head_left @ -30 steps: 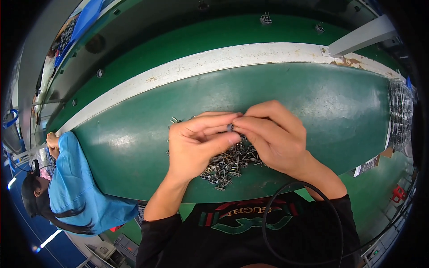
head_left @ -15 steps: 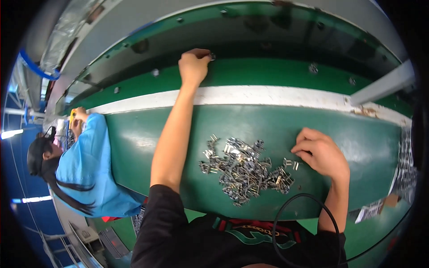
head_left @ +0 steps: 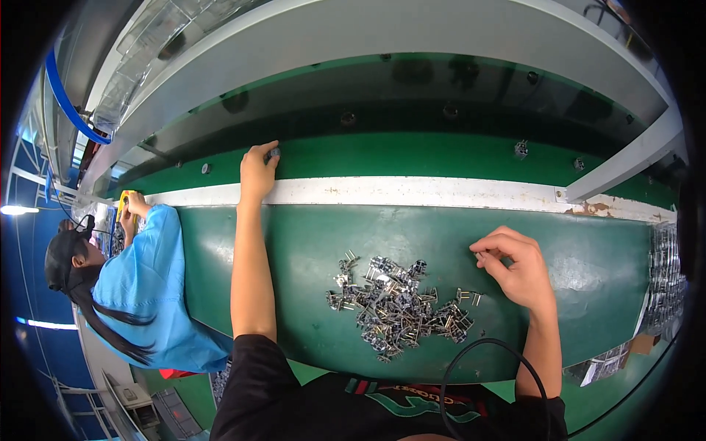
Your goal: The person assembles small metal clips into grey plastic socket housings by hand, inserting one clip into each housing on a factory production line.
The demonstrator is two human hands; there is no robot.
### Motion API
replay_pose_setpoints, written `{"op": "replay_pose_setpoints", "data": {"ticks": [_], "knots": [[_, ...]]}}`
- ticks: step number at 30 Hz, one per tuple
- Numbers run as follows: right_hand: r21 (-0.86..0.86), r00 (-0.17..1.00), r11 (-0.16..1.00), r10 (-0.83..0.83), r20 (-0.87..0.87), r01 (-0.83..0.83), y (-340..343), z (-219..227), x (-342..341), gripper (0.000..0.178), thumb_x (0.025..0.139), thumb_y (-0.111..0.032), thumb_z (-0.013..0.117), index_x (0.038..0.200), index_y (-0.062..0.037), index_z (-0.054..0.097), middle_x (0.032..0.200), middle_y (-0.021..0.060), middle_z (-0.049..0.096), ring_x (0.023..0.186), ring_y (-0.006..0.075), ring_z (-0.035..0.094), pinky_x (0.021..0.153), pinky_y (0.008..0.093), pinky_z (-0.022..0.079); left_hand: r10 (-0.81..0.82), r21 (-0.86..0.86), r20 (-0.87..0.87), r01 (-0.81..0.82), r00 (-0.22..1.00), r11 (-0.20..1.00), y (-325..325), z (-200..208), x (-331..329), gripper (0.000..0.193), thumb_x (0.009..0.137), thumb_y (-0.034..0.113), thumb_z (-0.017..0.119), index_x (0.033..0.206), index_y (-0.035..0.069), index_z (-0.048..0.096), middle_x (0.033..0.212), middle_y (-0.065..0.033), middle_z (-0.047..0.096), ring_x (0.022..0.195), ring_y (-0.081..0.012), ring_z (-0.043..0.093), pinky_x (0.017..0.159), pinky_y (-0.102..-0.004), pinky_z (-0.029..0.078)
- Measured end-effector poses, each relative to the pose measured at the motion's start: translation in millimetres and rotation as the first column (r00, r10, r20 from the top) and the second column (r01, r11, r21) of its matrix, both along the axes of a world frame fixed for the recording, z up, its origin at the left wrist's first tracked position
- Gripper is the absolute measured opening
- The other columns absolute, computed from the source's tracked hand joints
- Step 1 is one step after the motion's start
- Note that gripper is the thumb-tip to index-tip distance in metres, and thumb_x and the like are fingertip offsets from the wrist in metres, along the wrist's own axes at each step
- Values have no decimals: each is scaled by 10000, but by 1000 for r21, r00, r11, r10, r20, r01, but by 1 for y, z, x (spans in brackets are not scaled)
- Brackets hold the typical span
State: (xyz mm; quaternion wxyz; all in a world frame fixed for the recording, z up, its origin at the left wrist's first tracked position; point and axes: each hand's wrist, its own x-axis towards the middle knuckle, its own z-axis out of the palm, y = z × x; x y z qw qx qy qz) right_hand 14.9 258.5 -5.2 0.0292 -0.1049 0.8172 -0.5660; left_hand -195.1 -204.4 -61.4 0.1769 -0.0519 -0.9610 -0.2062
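Observation:
My left hand (head_left: 257,175) reaches over the white rail (head_left: 368,189) to the green belt (head_left: 412,153). Its thumb and fingers pinch a small dark component (head_left: 274,153) at the belt's surface. My right hand (head_left: 518,268) hovers above the green tabletop (head_left: 331,231), fingers curled and tips pressed together. A tiny greyish bit shows at those fingertips, too small to name. Between my arms lies a heap of small metal components (head_left: 397,309) with thin prongs. One loose component (head_left: 469,296) rests at the heap's right edge, just below the right hand.
Single components, such as one at the right (head_left: 521,149), sit spaced along the belt. A grey metal post (head_left: 625,158) rises at the right. Clear plastic trays (head_left: 662,272) are stacked at the table's right end. A co-worker in blue (head_left: 158,287) sits at the left. A black cable (head_left: 500,342) loops before me.
My left hand has moved left along the belt with the component still pinched. My right hand's fingertips have lifted off from beside the heap. The whole view has shifted, showing more beyond the belt.

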Motion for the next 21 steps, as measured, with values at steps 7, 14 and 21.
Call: {"op": "replay_pose_setpoints", "data": {"ticks": [7,14,21], "knots": [[-113,979,985,-144,-142,129,-21,-7,2,158,790,40,756,941,1,725,869,74,670,678,121,609,614,247,495,-280,891,104,36,955,453,118,51,97,387,823,-77,720,1201,-62,636,1002,-92,692,846,-114,670,810,-239,531],[-269,960,956,-182,-212,121,-55,-6,16,175,793,57,759,952,4,708,872,80,672,699,111,629,598,228,501,-601,952,123,77,790,296,197,57,189,422,778,-155,736,1178,-73,631,1025,-110,680,893,-124,677,771,-240,584],[-110,885,980,-197,-422,165,-60,1,21,170,759,89,766,894,-3,719,892,71,634,702,136,630,541,251,502,-638,910,124,169,760,379,213,52,201,379,730,-103,805,1081,-40,676,991,-88,614,883,-135,685,763,-234,602]]}}
